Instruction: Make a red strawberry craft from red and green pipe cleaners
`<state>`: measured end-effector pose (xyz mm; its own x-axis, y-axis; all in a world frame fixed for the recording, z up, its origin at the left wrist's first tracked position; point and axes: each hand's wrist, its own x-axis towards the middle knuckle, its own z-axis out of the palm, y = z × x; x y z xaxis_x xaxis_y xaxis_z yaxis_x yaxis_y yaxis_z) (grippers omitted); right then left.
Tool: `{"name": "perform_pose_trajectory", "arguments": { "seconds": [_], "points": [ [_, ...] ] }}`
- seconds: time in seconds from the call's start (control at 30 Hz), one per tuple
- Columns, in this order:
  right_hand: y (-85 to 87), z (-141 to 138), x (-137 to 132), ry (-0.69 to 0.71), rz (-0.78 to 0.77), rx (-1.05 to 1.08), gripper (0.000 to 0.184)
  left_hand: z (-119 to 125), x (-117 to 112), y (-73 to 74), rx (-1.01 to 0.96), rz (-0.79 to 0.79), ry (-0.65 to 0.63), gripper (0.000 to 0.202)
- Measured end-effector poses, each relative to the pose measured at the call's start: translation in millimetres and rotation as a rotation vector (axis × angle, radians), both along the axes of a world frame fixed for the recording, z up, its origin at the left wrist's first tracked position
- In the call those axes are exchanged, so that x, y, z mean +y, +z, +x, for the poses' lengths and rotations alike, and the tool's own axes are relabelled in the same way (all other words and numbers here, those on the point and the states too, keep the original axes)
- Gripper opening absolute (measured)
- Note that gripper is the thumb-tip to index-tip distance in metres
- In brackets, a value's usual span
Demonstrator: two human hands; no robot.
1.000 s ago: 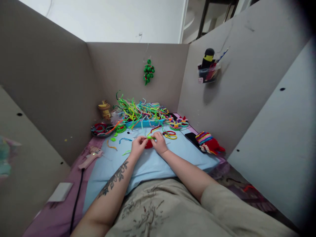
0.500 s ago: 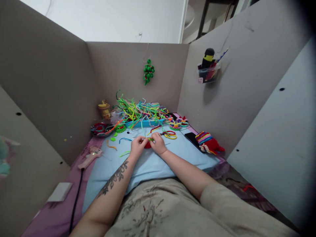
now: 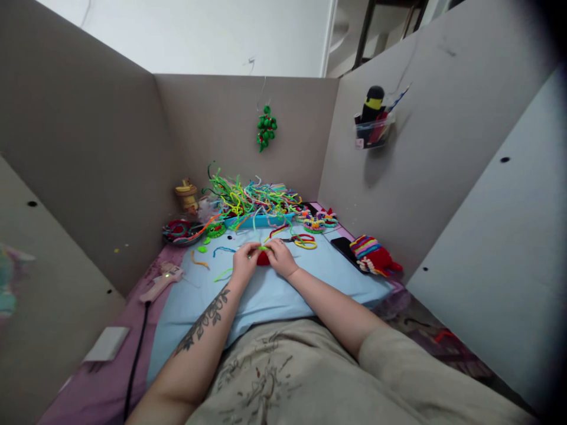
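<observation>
Small green piece [image 3: 263, 248], was pinched between two hands.
Fingertips of left hand [image 3: 246, 260] and right hand [image 3: 280, 257] were drawn narrow on it, above blue cloth [image 3: 270, 298]; red piece [image 3: 263, 258] showed just beneath, whether gripped could not be told. Scissors [image 3: 305, 241] lay near right hand; beyond stood blue tray [image 3: 261, 222], heaped with coloured strands [image 3: 241, 200].

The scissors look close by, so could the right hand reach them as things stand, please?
Probably yes: the scissors lie just beyond the right hand, nothing visible between, though it seems busy with the green piece.
</observation>
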<state>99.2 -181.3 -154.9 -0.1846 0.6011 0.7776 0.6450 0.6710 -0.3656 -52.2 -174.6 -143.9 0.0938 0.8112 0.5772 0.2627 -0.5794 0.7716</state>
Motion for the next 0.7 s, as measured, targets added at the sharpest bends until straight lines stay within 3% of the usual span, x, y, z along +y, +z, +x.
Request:
{"name": "perform_pose_trajectory", "arguments": {
  "seconds": [0.1,0.27,0.7],
  "points": [
    [-1.0,0.8,1.5,-0.026,0.014,0.011,0.014,0.6,0.5,0.0,-0.073,-0.051,-0.002,0.031],
    [-3.5,2.0,3.3,-0.082,0.031,0.037,0.012,0.9,-0.3,3.1,-0.034,-0.084,0.034,0.011],
    [-5.7,2.4,4.1,-0.137,0.027,0.056,0.009,3.7,0.6,1.5,-0.141,-0.219,-0.071,0.019]
  ]
}}
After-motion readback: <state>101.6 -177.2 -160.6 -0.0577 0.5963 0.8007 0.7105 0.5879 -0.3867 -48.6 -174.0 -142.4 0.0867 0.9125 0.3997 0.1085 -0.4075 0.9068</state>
